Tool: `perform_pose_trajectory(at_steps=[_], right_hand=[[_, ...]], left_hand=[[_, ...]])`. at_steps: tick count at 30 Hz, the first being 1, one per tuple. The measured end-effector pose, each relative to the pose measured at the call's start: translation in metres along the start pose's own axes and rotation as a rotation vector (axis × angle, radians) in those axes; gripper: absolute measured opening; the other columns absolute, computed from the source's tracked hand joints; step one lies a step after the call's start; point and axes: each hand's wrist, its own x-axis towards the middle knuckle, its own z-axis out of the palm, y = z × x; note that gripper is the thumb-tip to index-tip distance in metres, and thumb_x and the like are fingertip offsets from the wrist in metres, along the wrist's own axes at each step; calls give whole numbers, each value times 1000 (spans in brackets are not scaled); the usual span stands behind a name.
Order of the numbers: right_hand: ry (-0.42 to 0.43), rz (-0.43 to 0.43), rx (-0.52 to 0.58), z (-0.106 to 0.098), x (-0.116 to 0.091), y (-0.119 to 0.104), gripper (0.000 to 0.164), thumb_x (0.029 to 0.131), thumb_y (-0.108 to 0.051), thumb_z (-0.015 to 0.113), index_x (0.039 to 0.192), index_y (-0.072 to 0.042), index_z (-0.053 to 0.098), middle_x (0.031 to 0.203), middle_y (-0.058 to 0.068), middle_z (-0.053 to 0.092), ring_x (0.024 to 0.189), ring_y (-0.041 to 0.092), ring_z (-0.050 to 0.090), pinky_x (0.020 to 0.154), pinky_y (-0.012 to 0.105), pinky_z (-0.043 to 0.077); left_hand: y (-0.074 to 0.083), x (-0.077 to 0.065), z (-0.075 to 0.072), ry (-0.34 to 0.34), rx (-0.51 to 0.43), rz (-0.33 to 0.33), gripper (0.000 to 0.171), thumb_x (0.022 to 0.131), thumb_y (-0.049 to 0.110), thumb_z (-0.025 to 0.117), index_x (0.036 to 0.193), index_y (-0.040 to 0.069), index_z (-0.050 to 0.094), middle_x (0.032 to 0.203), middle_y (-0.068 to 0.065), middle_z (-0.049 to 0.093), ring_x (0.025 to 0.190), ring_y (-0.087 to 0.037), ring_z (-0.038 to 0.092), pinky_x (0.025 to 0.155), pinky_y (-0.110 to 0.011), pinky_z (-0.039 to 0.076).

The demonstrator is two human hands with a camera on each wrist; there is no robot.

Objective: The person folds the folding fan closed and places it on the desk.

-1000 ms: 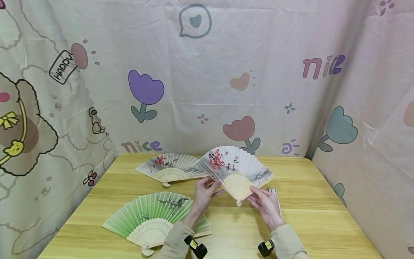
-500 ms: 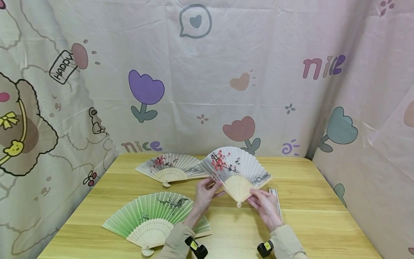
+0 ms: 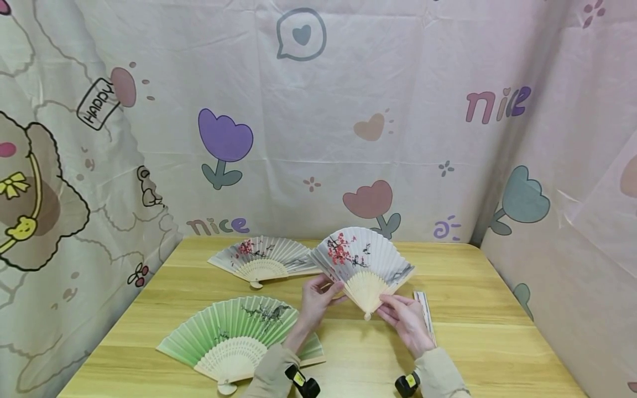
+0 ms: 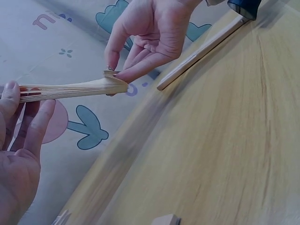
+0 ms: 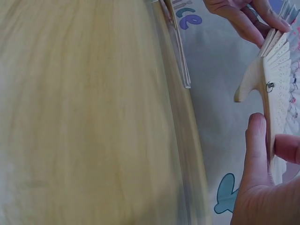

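Above the table, both hands hold a white folding fan with red blossoms and pale ribs, spread and raised, its pivot end downward. The left hand pinches the folded ribs at the fan's left edge. At the right edge, low near the pivot, the right hand grips the outer rib between thumb and fingers. The right wrist view shows the fan's curved pale rib end and metal rivet close to the right hand. In the left wrist view the ribs appear edge-on between the two hands.
A green folding fan lies spread at front left, partly behind the left forearm. Behind it lies another blossom fan, spread. A closed folding fan lies right of the right hand. Printed cloth hangs behind the wooden table.
The held fan has narrowed slightly, both edges drawing inward. The right hand has shifted a little left with its edge; the left hand has barely moved.
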Motion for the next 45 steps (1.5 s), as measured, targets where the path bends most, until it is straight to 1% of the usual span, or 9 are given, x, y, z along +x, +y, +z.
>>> perform_pose_trajectory(at_steps=[4,12,18,22,29,36,39,45], right_hand=[[-1,-2,-9,1,0,0,17,92,2,64,84,-11,73,76,4,75,74,13,73,78,26,68],[-16,2,-8,2,-1,0,18,92,0,66,82,-13,74,76,2,76,74,12,74,77,25,68],[9,-9,-32,3,-1,1,14,91,2,65,85,-8,73,73,5,74,70,13,72,72,25,68],[16,-12,-44,4,-1,0,13,91,3,64,86,-7,72,73,5,73,69,13,71,71,25,68],[-20,-12,-27,3,-2,-1,14,91,2,68,85,-10,74,77,3,77,74,12,75,74,25,68],[-56,-9,-4,3,-1,1,14,90,2,69,85,-11,72,76,2,76,71,12,74,75,26,68],[-55,-7,-12,2,0,1,13,90,0,70,85,-11,71,75,1,75,69,12,73,75,27,68],[-46,-11,-50,2,-1,1,11,90,-2,71,84,-11,71,72,2,73,66,12,70,73,28,69]], left_hand=[[0,-1,2,9,-4,-13,39,91,-5,67,120,-26,51,94,5,73,90,-10,72,82,-37,67],[-1,-1,0,3,3,-18,41,92,-5,66,124,-25,49,95,5,73,90,-11,73,81,-36,67],[-1,-2,1,-13,35,-26,41,91,-5,66,124,-24,50,97,7,73,92,-10,72,81,-35,68],[0,-2,2,-23,30,-28,40,92,-6,65,125,-24,50,97,8,72,93,-10,72,81,-35,67],[1,-2,2,-3,21,-32,41,92,-5,66,123,-26,49,95,6,72,90,-10,72,81,-34,68],[0,-1,2,5,7,-30,38,91,-5,67,118,-27,51,91,5,72,88,-10,72,79,-36,68],[0,-1,3,11,1,-33,37,91,-6,67,117,-27,52,91,5,72,88,-10,72,79,-36,68],[2,-1,3,-9,12,-41,39,91,-5,66,118,-28,50,91,5,71,88,-10,71,80,-36,68]])
